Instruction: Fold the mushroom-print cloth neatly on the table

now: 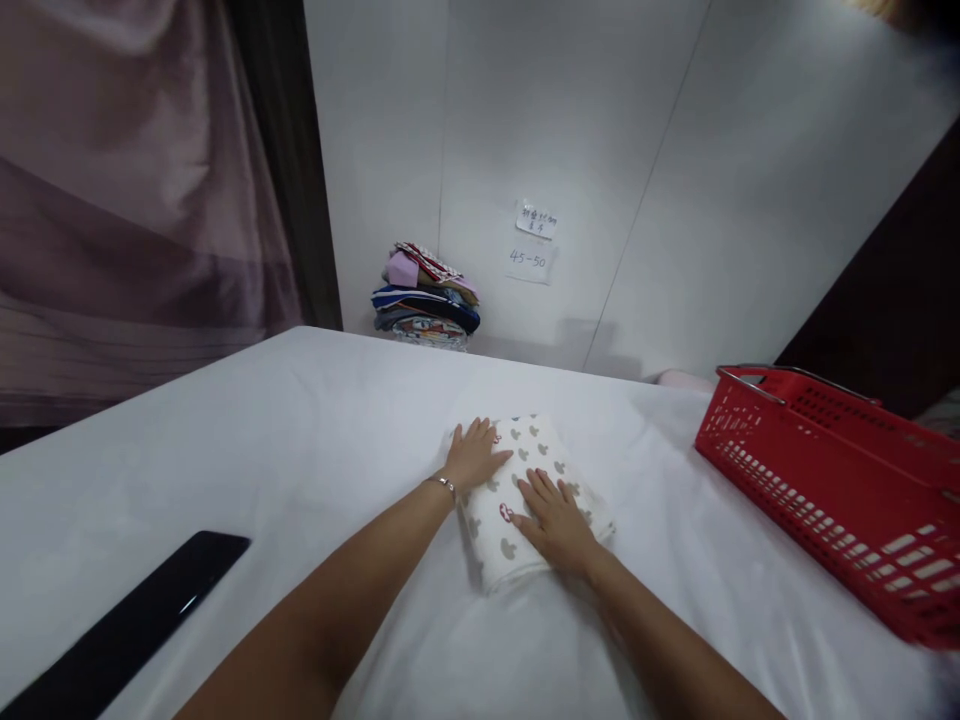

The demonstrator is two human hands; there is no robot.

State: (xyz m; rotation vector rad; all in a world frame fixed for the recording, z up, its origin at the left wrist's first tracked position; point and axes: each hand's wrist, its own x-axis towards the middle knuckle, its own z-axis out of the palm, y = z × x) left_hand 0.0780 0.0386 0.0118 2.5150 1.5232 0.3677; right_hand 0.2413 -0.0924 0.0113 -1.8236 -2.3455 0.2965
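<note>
A folded white cloth (510,548) with grey printed shapes and small red marks lies on the white-covered table (352,430). My left hand (474,457) rests on its upper left part, fingers stretched out, with a bracelet on the wrist. Across the lower right part of the cloth, my right hand (556,522) lies flat with its fingers spread. Both palms press on top of the cloth, and neither hand grips it. What the cloth is exactly, I cannot tell.
To the right stands a red plastic basket (810,480) with metal handles. A long black flat object (135,620) lies at the lower left. Behind the table's far edge is a stack of folded clothes (426,300). Paper signs (531,262) hang on the wall; a curtain (135,200) hangs left.
</note>
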